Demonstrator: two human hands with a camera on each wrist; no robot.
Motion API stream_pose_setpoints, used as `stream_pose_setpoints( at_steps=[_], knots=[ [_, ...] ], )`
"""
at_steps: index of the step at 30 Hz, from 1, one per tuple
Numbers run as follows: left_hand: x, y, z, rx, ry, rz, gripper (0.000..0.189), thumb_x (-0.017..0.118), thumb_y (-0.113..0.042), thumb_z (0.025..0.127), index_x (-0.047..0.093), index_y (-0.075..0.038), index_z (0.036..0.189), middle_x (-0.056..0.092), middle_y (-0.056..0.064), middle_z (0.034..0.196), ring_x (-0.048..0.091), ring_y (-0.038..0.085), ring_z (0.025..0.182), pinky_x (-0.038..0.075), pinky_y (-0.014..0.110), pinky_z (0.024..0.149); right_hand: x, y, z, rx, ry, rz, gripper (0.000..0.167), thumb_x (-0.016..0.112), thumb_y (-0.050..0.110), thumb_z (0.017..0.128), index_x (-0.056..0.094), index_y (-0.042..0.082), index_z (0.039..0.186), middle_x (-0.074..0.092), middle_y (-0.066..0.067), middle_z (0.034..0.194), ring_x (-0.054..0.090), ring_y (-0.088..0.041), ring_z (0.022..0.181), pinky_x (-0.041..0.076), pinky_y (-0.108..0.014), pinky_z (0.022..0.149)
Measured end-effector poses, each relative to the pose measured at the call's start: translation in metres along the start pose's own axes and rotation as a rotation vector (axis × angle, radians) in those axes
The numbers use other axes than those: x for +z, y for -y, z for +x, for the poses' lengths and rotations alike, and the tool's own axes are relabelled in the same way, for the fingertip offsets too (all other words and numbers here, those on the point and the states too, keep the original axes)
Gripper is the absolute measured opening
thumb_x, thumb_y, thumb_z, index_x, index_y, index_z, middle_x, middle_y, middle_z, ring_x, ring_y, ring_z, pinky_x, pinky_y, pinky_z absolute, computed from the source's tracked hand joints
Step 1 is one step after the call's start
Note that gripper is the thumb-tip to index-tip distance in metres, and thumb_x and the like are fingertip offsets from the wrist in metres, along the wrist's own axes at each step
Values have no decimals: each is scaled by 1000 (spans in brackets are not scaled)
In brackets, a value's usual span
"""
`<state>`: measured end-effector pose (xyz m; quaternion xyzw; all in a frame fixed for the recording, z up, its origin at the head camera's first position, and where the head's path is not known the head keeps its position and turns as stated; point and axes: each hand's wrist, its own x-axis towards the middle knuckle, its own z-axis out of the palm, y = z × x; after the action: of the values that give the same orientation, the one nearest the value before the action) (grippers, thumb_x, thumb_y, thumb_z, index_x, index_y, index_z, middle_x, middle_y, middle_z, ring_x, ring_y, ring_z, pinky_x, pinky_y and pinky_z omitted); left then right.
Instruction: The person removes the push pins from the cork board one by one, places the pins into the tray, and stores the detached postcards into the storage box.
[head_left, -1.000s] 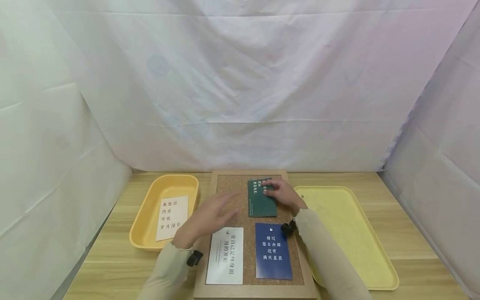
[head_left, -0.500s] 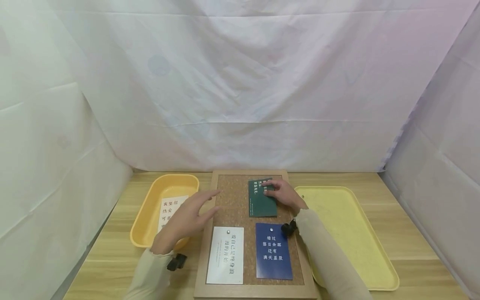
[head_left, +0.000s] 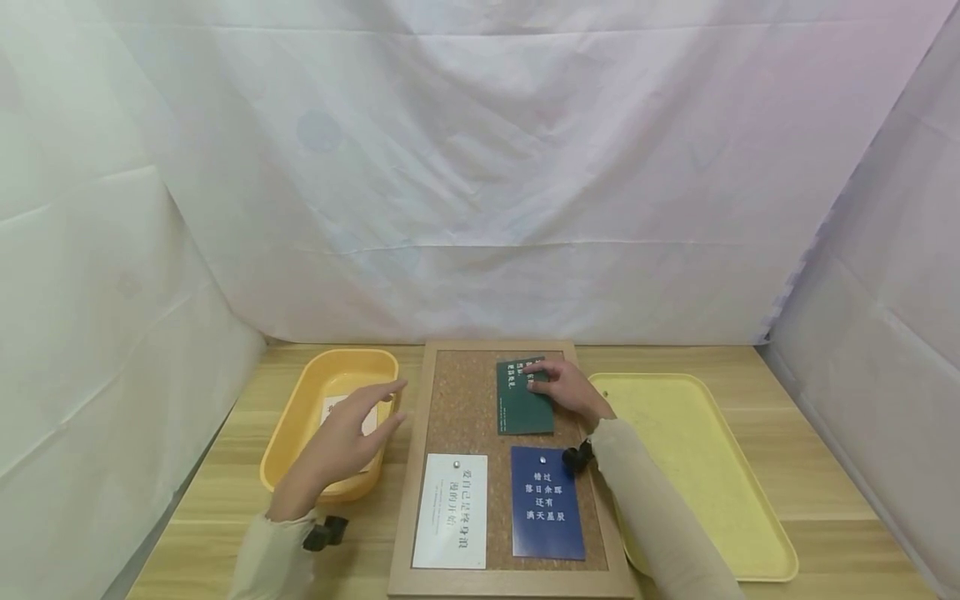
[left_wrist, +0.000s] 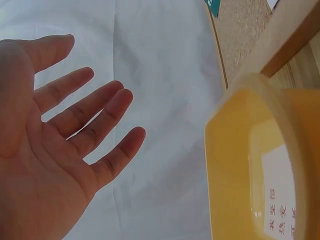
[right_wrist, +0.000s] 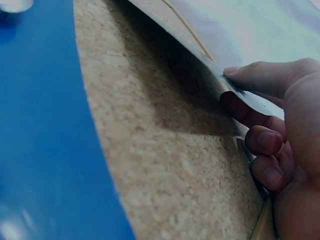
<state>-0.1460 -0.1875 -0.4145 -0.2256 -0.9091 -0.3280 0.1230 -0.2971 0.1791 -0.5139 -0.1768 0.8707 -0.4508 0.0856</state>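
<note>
White sheeting (head_left: 480, 167) hangs behind and along both sides of your wood-look worktop (head_left: 832, 500), kinda like a little booth. You've got a framed cork board (head_left: 465, 400) running down the middle, from the worktop's back edge toward the near one. Your right hand (head_left: 566, 387) has the green card (head_left: 523, 412) pinched between thumb and finger, other fingers curled in; that card's at the board's far right, toward the worktop's back edge, and your right wrist cam shows the held side lifted off the cork with a shadow underneath. Your left hand (head_left: 341, 442) is holding nothing, fingers loosely spread, hovering over the orange tub (head_left: 360, 357) near the back left corner, with a pale lettered card (left_wrist: 277, 195) lying inside. Nearer the front edge, a white card (head_left: 442, 542) sits left and a blue card (head_left: 547, 533) right on the cork, each with a shiny pin up top. Oh, and a yellow tray (head_left: 697, 450) lies over toward the worktop's right edge, just beside the board.
</note>
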Motion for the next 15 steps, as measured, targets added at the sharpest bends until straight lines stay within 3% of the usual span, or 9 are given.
stream_pose_setpoints(
  at_steps=[15],
  knots=[
    [-11, 9, -10, -40, -48, 9, 43, 67, -17, 95, 58, -5, 136, 64, 11, 130, 62, 28, 110, 50, 52, 94, -1, -2, -1, 1, 1, 10, 31, 70, 18, 93, 70, 17, 124, 58, -12, 136, 51, -32, 128, 42, -55, 107]
  ],
)
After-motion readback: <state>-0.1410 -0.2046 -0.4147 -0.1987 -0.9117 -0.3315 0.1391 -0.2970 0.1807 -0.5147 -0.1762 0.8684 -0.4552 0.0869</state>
